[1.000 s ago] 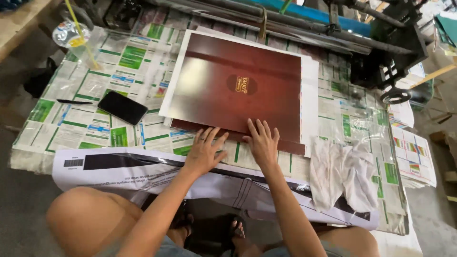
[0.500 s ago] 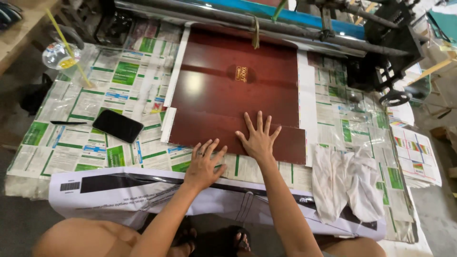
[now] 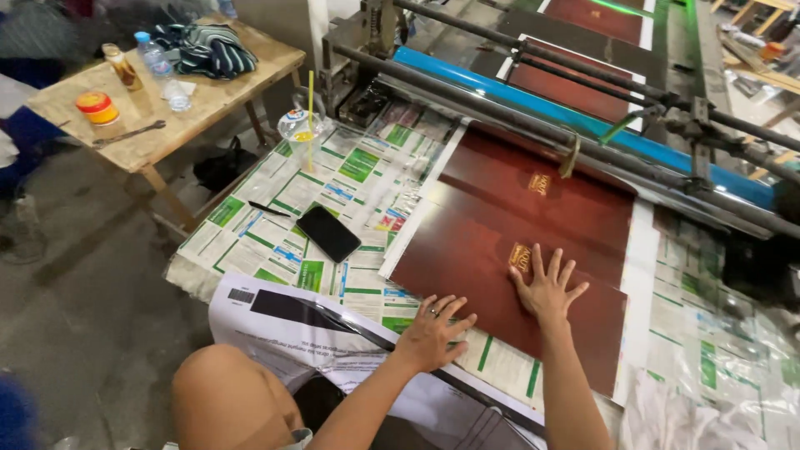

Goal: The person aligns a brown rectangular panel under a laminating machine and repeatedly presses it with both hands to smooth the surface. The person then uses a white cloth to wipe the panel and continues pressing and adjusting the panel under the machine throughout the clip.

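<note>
With both hands flat and open, the right hand [image 3: 546,292] is pressing the glossy dark-red printed sheet [image 3: 500,275] while the left hand [image 3: 433,332] is resting on the newspaper-covered tabletop [image 3: 275,242], so uneven pressure could skew the sheet.

The right hand [image 3: 546,292] covered part of the near dark red sheet [image 3: 467,258], and its fingers hid the edge of the small gold emblem [image 3: 519,257], whose mark was too small to make out. The far red sheet [image 3: 542,179] ran under the grey roller bar [image 3: 533,125] at twelve o'clock, its top edge hidden. Both forearms were cut off by the bottom edge at six o'clock. The white cloth [image 3: 675,417] at five o'clock was cut by that edge too. A blurred blue shape [image 3: 17,412] sat at eight o'clock, impossible to identify. At ten o'clock a blurred seated figure [image 3: 21,83] was cut by the left edge beside the wooden side table [image 3: 208,92].
</note>
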